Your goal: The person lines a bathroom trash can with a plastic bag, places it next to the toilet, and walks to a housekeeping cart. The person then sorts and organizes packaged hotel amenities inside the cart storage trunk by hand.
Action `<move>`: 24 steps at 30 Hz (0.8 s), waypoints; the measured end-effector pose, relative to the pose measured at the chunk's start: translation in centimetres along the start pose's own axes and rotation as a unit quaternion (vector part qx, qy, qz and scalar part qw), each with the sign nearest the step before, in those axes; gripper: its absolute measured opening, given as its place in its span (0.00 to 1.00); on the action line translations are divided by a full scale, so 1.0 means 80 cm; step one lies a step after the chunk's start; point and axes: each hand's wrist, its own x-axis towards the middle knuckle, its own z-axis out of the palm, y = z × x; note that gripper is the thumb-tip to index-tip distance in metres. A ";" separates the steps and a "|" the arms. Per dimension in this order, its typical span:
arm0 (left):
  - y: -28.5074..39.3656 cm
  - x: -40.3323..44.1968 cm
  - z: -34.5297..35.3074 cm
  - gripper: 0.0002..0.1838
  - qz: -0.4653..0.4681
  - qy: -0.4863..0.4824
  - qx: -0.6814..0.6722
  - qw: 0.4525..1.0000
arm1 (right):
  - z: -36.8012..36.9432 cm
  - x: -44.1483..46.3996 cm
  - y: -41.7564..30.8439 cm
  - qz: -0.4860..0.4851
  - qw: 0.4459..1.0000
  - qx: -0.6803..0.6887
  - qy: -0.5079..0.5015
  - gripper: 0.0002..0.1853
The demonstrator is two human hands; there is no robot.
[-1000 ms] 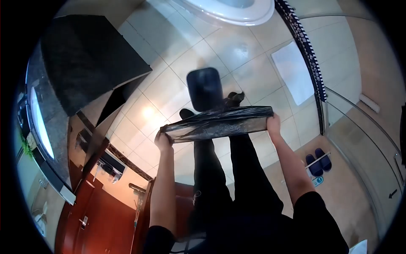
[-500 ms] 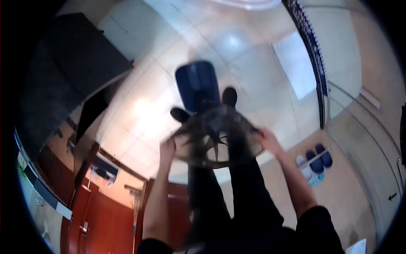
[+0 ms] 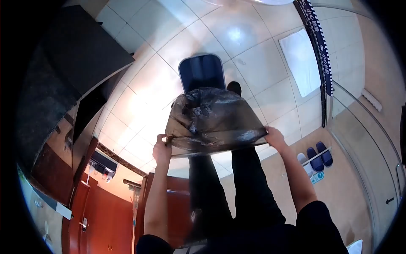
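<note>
Hands (image 3: 162,150) (image 3: 275,139) hold bag (image 3: 215,118) partly hiding bin (image 3: 202,72).

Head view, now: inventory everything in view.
bag: 1, dark, centre
bin: 1, dark blue, beyond bag
floor: 1, pale, upper centre
mat: 1, white, upper right
strip: 1, mostly navy, right
curved rim: 1, white, top edge
slippers: 3 visible, blue and white, lower right
glass screen: 1, clear, right
cabinet: 1, black, upper left
woodwork: count unclear, reddish, lower left
shoe: 1 clear, black, beside bin
trousers: 1, black, lower centre
left hand: 1, bare, on bag
right hand: 1, bare, on bag
</note>
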 end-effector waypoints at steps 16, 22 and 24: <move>0.205 0.036 0.014 0.33 0.361 0.001 -0.431 0.827 | 0.080 0.056 -0.235 -0.308 0.807 0.440 0.247 0.19; 0.187 0.189 0.209 0.17 0.253 0.083 -0.218 0.939 | 0.131 0.128 -0.192 -0.111 0.914 0.348 0.177 0.26; 0.192 0.232 0.227 0.17 0.160 -0.026 -0.113 0.980 | 0.111 0.118 -0.201 -0.135 0.933 0.291 0.162 0.25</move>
